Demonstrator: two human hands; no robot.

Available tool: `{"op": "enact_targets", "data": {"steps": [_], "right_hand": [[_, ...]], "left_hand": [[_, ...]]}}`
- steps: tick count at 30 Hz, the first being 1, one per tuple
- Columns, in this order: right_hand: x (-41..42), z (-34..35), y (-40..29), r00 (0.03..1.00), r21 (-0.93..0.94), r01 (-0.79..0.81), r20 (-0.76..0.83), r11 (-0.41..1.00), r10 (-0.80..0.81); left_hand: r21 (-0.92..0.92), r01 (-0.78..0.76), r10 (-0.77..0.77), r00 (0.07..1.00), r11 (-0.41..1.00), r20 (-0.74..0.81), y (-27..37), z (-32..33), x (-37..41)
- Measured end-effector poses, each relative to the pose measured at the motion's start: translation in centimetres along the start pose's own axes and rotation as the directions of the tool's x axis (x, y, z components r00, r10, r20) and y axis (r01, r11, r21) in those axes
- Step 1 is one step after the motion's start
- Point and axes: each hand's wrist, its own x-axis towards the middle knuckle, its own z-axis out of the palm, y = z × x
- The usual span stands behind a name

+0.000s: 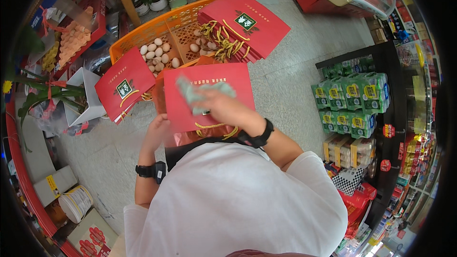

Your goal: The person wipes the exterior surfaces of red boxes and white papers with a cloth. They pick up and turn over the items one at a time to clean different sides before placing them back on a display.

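Note:
A red paper gift bag (210,125) with gold rope handles lies flat across my lap, over an orange-red plastic sheet (180,140). My right hand (223,105) presses a pale green cloth (192,96) against the bag's face; the cloth is blurred and covers most of the printed emblem. At the bag's left edge, my left hand (157,128) grips the side with its fingers. A stack of similar red bags (264,18) rests on the right end of an orange plastic crate (125,41). More red bags (123,78) lean at the crate's near left corner.
Loose eggs (157,51) sit inside the divided crate. To the left stand a white planter (80,110) with a leafy plant and egg trays (76,39). A dark shelf (392,96) with green shrink-wrapped packs (351,92) stands at right. A white bucket (75,203) is at lower left.

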Motion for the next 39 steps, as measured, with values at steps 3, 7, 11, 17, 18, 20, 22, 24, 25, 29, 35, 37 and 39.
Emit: {"op": "enact_targets", "data": {"steps": [3, 7, 11, 17, 18, 20, 22, 24, 25, 29, 35, 37, 39], "right_hand": [[-2.0, 1.7, -0.7, 0.976, -0.007, -0.006, 0.220, 1.000, 0.007], [-6.3, -2.5, 1.9, 0.943, -0.100, -0.233, 0.218, 0.967, 0.250], [-10.6, -10.1, 3.7, 0.668, -0.437, -0.636, 0.102, 0.636, 0.737], [-11.1, -13.2, 3.7, 0.596, 0.059, -0.747, -0.379, 0.662, 0.707], [-10.7, -13.2, 3.8, 0.589, 0.121, -0.725, -0.401, 0.678, 0.702], [-9.8, -13.0, 3.9, 0.572, 0.240, -0.667, -0.441, 0.705, 0.692], [-8.6, -12.4, 3.4, 0.594, 0.397, -0.605, -0.351, 0.690, 0.724], [-6.9, -11.8, 2.2, 0.661, 0.585, -0.480, -0.249, 0.654, 0.708], [-5.9, -11.6, 1.0, 0.712, 0.688, -0.387, -0.199, 0.614, 0.673], [-5.8, -10.5, 2.5, 0.720, 0.929, -0.267, 0.015, 0.257, 0.694], [-5.0, -11.9, -0.5, 0.646, 0.926, -0.341, 0.103, 0.165, 0.756], [-5.1, -12.7, -1.5, 0.714, 0.928, -0.289, 0.044, 0.236, 0.699], [-5.8, -13.4, -1.2, 0.743, 0.875, -0.334, 0.015, 0.351, 0.669]], "left_hand": [[0.047, -0.022, 0.020, 0.999, 0.999, 0.046, 0.3, -0.1, 0.1], [-0.014, -0.015, 0.014, 0.999, 1.000, -0.045, 1.3, 1.4, -0.4], [-0.049, -0.024, 0.023, 1.000, 0.998, -0.020, 1.5, 1.3, -0.8], [-0.067, -0.106, 0.105, 0.994, 0.992, -0.010, 3.5, 0.6, -1.4], [-0.073, -0.123, 0.122, 0.992, 0.990, -0.021, 3.8, 0.5, -1.6], [-0.034, -0.209, 0.207, 0.978, 0.977, -0.038, 3.2, -0.9, -1.3], [-0.011, -0.273, 0.272, 0.959, 0.962, -0.079, 4.1, -0.7, -1.2], [-0.001, -0.316, 0.312, 0.938, 0.949, -0.149, 5.2, -0.3, -1.5], [0.019, -0.362, 0.361, 0.922, 0.932, -0.138, 5.1, -0.8, -1.5], [0.079, -0.524, 0.530, 0.838, 0.848, -0.128, 6.1, -1.4, -1.0], [0.099, -0.552, 0.560, 0.816, 0.828, -0.140, 7.2, -2.2, -0.6], [0.070, -0.544, 0.548, 0.830, 0.836, -0.106, 7.2, -2.4, -0.6], [0.014, -0.538, 0.533, 0.830, 0.843, -0.163, 7.3, -1.6, -0.4]]}}
